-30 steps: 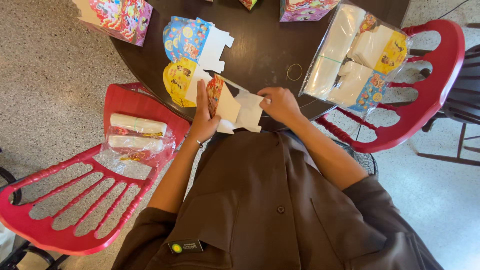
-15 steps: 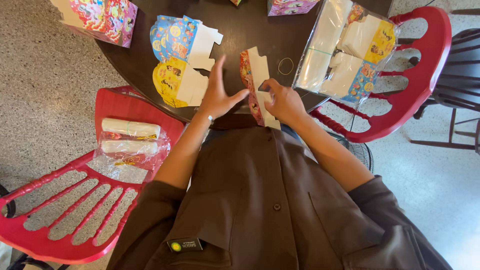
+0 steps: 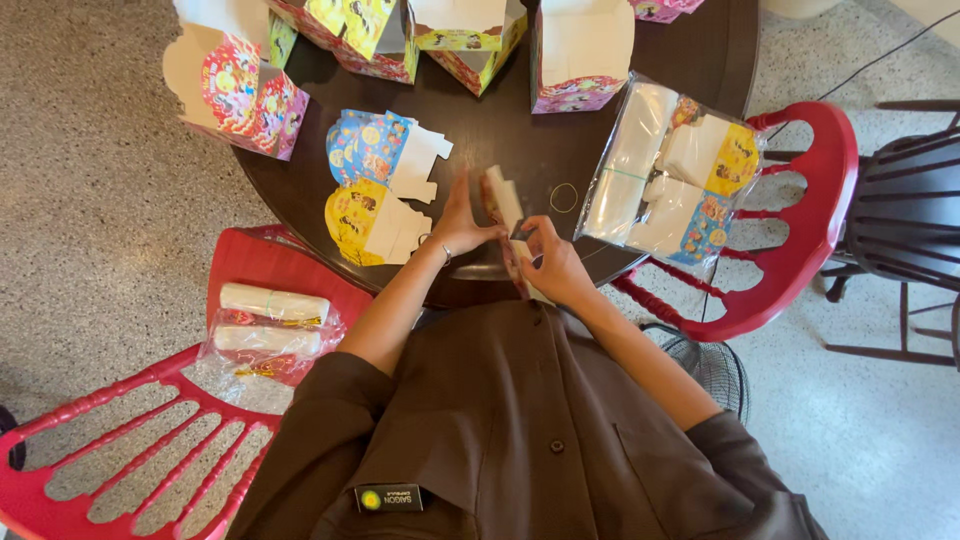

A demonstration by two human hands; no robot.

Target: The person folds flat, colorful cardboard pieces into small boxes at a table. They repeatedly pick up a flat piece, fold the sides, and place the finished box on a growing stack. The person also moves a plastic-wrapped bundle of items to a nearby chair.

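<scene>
Single head-worn view, looking steeply down from above the person's chest, close over the near edge of the round dark table [image 3: 500, 130], red chairs [image 3: 800, 230] flanking left and right, speckled floor [image 3: 90, 180] beyond.

Dark brown short-sleeved buttoned shirt, small rectangular badge with a yellow-green round emblem, thin bracelet on left wrist

Two red plastic chairs [image 3: 800, 230] stand at eight and three o'clock, two flat printed cutouts [image 3: 385, 185] lie at eleven, four folded boxes [image 3: 580, 50] line twelve, and one rubber band [image 3: 563, 197] lies centre.
</scene>
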